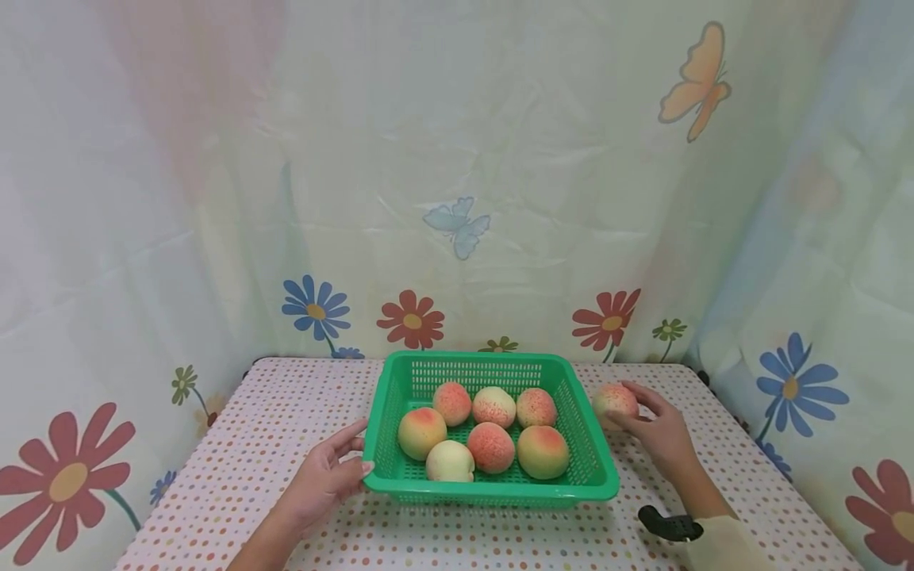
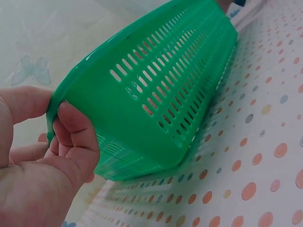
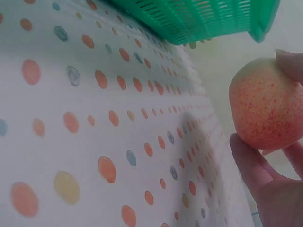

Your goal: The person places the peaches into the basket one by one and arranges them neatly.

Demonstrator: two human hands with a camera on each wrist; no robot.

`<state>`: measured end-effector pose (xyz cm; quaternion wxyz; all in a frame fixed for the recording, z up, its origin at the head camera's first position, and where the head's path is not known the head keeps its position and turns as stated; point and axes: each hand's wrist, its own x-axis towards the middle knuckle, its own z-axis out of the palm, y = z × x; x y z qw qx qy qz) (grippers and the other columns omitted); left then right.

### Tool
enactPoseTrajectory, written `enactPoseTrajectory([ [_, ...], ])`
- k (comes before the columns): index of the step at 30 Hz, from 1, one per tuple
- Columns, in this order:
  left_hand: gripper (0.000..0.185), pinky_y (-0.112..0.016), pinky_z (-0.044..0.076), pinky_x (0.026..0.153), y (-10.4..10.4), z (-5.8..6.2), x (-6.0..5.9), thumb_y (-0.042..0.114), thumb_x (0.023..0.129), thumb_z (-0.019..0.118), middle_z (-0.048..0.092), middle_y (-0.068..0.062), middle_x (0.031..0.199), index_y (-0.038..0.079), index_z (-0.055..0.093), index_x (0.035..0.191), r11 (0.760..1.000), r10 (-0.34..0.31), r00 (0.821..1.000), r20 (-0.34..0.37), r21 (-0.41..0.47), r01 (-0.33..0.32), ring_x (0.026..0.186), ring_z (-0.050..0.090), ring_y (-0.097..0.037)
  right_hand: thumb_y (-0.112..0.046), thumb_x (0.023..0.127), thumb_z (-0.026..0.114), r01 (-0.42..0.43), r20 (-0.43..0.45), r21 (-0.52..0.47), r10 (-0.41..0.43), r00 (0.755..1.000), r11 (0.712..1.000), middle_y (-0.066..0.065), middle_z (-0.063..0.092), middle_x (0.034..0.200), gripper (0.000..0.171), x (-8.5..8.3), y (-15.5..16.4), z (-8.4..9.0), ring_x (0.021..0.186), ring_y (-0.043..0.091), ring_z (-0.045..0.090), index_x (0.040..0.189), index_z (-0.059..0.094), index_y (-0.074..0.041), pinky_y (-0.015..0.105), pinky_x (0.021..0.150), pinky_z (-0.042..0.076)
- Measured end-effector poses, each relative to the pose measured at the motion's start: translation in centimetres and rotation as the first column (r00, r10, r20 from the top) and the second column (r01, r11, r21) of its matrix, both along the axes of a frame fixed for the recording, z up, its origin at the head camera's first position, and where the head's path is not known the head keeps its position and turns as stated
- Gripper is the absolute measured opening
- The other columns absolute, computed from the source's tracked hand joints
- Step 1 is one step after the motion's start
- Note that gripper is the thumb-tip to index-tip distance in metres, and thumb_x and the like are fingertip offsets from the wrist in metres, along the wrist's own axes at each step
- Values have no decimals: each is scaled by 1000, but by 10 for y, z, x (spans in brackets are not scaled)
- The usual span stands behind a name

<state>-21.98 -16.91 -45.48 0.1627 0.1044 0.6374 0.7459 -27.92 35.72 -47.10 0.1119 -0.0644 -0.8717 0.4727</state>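
A table [image 1: 271,444] in a dotted cloth bears a green basket [image 1: 585,468] of peaches.

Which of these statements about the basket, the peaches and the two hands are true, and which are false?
1. The left hand grips the rim of the green basket. True.
2. The basket holds three peaches. False: seven peaches lie in it.
3. The right hand holds a peach outside the basket, on its right side. True.
4. The basket is red. False: it is green.
5. The tablecloth has coloured dots. True.
6. The right hand's fingers are straight and touch nothing. False: they curl round the peach.
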Motion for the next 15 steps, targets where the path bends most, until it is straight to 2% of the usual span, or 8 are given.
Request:
enactPoseTrajectory([
  [6, 80, -24, 61, 82, 0, 0, 1, 3, 97, 64, 51, -11, 129, 4, 18, 163, 1000, 4, 1000, 4, 8, -4, 96, 68, -9, -51, 91, 73, -1, -18, -42, 0, 1000, 999, 20, 39, 160, 85, 9, -3, 5, 131, 38, 51, 159, 38, -15, 13, 77, 50],
  [8, 81, -24, 61, 82, 0, 0, 1, 2, 97, 64, 50, -10, 129, 4, 17, 163, 1000, 0, 1000, 6, 15, 0, 95, 67, -8, -49, 92, 74, -2, -31, -53, 1, 1000, 999, 19, 39, 160, 84, 13, -3, 8, 128, 28, 53, 159, 38, -15, 12, 77, 51],
  [10, 82, -24, 61, 82, 0, 0, 1, 2, 97, 64, 50, -10, 129, 4, 17, 163, 1000, -6, 1000, 8, 22, 6, 96, 67, -8, -46, 92, 74, 1, -45, -71, -5, 999, 997, 18, 40, 159, 82, 16, -3, 11, 119, 11, 56, 159, 38, -14, 11, 77, 53],
  [12, 82, -23, 61, 82, 1, 0, 1, 2, 97, 64, 50, -10, 129, 4, 17, 163, 1000, -9, 1000, 8, 25, 9, 96, 67, -7, -44, 93, 74, 3, -56, -70, -7, 998, 998, 18, 40, 158, 81, 20, -3, 13, 109, -5, 53, 159, 38, -14, 10, 78, 53],
  [15, 81, -23, 61, 81, 1, 1, 1, 2, 97, 64, 50, -10, 129, 4, 17, 163, 1000, -8, 1000, 8, 27, 8, 96, 67, -8, -43, 94, 73, 0, -69, -77, -6, 998, 997, 19, 40, 159, 79, 26, -4, 17, 99, -18, 49, 159, 38, -16, 9, 78, 53],
])
